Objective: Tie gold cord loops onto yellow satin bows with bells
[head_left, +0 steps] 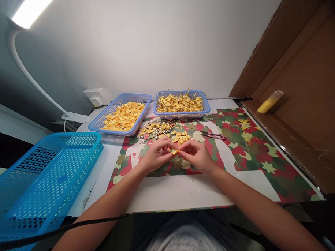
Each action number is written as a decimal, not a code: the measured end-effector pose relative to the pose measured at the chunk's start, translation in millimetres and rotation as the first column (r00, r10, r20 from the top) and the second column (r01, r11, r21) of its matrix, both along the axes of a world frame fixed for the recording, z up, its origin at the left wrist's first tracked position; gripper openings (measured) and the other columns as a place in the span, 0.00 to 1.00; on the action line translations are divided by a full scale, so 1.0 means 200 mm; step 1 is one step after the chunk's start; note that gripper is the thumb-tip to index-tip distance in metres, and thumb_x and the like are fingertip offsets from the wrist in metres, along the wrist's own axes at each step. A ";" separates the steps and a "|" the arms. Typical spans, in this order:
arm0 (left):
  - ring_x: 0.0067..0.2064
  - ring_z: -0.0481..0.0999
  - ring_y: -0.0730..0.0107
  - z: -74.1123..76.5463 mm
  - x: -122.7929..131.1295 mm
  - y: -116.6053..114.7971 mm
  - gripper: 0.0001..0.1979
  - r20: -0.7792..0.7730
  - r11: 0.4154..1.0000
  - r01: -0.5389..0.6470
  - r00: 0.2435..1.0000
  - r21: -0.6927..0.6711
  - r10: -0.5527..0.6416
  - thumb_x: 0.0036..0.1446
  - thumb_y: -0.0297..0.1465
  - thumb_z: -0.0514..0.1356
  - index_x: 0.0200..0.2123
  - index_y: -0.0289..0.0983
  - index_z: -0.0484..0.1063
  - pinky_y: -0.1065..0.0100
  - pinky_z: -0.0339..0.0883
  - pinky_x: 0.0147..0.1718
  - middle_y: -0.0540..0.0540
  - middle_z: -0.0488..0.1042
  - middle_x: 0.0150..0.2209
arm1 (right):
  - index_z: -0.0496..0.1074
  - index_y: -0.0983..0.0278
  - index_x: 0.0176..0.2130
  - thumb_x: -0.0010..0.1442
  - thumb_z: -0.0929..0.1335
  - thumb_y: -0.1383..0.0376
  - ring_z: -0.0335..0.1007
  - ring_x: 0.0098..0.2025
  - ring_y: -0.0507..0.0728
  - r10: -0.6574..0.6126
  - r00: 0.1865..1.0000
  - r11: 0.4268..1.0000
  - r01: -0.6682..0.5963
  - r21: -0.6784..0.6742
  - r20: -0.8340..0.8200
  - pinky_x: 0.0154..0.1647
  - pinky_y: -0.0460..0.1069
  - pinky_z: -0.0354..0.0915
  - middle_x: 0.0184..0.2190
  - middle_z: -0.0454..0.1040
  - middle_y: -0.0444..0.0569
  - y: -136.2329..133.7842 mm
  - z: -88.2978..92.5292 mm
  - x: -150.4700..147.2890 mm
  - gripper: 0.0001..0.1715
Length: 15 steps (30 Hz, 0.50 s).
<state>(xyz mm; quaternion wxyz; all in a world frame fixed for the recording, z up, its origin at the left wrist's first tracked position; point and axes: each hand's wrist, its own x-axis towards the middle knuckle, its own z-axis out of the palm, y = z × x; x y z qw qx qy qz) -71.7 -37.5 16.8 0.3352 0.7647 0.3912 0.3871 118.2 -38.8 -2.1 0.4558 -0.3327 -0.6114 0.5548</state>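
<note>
Over the front of the patterned mat, my left hand (156, 155) and my right hand (198, 156) meet fingertip to fingertip. Both pinch a small yellow ribbon bow (175, 152), partly covered by the fingers. A thin cord or wire loop seems to show below it. Just beyond the fingertips lies a little heap of yellow bows (181, 137). Left of that heap is a pile of yellow bows with gold ties and silver bells (157, 130). Pink-handled thread snips (215, 136) rest to the right, apart from my hands.
Behind stand a blue basket (115, 132) of yellow bows and another blue basket (181, 115) of gold-tied pieces. A bright blue crate (61, 176) sits at left, below a lamp (29, 75). Yellow scraps (246, 136) lie right; a yellow tube (269, 102) leans against the cardboard (303, 79).
</note>
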 end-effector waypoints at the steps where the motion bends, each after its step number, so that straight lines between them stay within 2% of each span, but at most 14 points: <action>1: 0.30 0.65 0.72 0.00 0.01 0.00 0.08 0.036 0.998 -0.017 0.999 -0.061 0.019 0.55 0.36 0.61 0.32 0.36 0.73 0.71 0.59 0.30 0.49 0.68 0.29 | 0.73 0.63 0.31 0.54 0.73 0.60 0.75 0.34 0.54 -0.066 0.997 0.995 0.064 0.071 0.028 0.36 0.49 0.71 0.32 0.77 0.47 0.00 0.00 0.00 0.09; 4: 0.28 0.66 0.73 0.00 0.02 -0.02 0.13 0.165 0.963 0.006 0.985 -0.268 0.040 0.56 0.41 0.59 0.34 0.35 0.71 0.71 0.60 0.28 0.49 0.70 0.29 | 0.73 0.62 0.28 0.56 0.71 0.64 0.74 0.35 0.55 -0.203 0.973 0.925 0.154 0.347 0.108 0.38 0.51 0.70 0.29 0.77 0.47 0.00 0.01 0.01 0.06; 6: 0.29 0.67 0.73 0.00 0.03 -0.02 0.15 0.216 0.940 0.038 0.976 -0.338 0.039 0.55 0.43 0.60 0.34 0.35 0.71 0.71 0.61 0.28 0.49 0.71 0.30 | 0.73 0.62 0.29 0.57 0.70 0.67 0.75 0.36 0.56 -0.238 0.962 0.858 0.146 0.493 0.130 0.40 0.52 0.70 0.30 0.77 0.48 0.00 0.01 0.01 0.05; 8: 0.29 0.68 0.74 0.01 0.03 -0.02 0.16 0.223 0.928 0.039 0.974 -0.371 0.048 0.52 0.42 0.62 0.34 0.35 0.70 0.72 0.62 0.28 0.49 0.71 0.30 | 0.73 0.62 0.30 0.58 0.69 0.68 0.75 0.38 0.56 -0.240 0.961 0.812 0.121 0.571 0.138 0.41 0.52 0.71 0.32 0.77 0.48 0.00 0.01 0.02 0.04; 10: 0.28 0.67 0.75 0.01 0.03 -0.02 0.15 0.211 0.918 0.030 0.976 -0.397 0.060 0.51 0.41 0.65 0.33 0.34 0.71 0.73 0.60 0.27 0.49 0.71 0.30 | 0.73 0.61 0.35 0.59 0.69 0.68 0.74 0.39 0.56 -0.230 0.958 0.797 0.084 0.597 0.173 0.41 0.52 0.71 0.35 0.77 0.49 0.01 0.01 0.03 0.02; 11: 0.27 0.66 0.76 0.01 0.03 -0.02 0.15 0.195 0.918 0.022 0.979 -0.395 0.060 0.51 0.40 0.65 0.33 0.34 0.71 0.73 0.59 0.26 0.50 0.70 0.29 | 0.72 0.61 0.38 0.58 0.69 0.68 0.74 0.39 0.55 -0.228 0.953 0.801 0.069 0.595 0.197 0.41 0.51 0.70 0.37 0.77 0.49 0.01 0.02 0.03 0.05; 13: 0.27 0.64 0.76 0.01 0.02 -0.02 0.13 0.151 0.933 0.006 0.987 -0.360 0.052 0.52 0.39 0.64 0.33 0.34 0.71 0.73 0.58 0.25 0.50 0.69 0.29 | 0.70 0.61 0.44 0.58 0.69 0.68 0.73 0.38 0.54 -0.224 0.943 0.828 0.051 0.559 0.246 0.40 0.50 0.70 0.39 0.76 0.49 0.02 0.02 0.05 0.12; 15: 0.27 0.64 0.76 0.00 0.01 -0.02 0.11 0.092 0.952 -0.004 0.995 -0.306 0.034 0.54 0.38 0.63 0.33 0.35 0.72 0.73 0.58 0.25 0.50 0.69 0.28 | 0.69 0.61 0.44 0.59 0.67 0.69 0.72 0.36 0.53 -0.207 0.933 0.859 0.029 0.511 0.294 0.37 0.49 0.69 0.38 0.76 0.48 0.02 0.04 0.07 0.11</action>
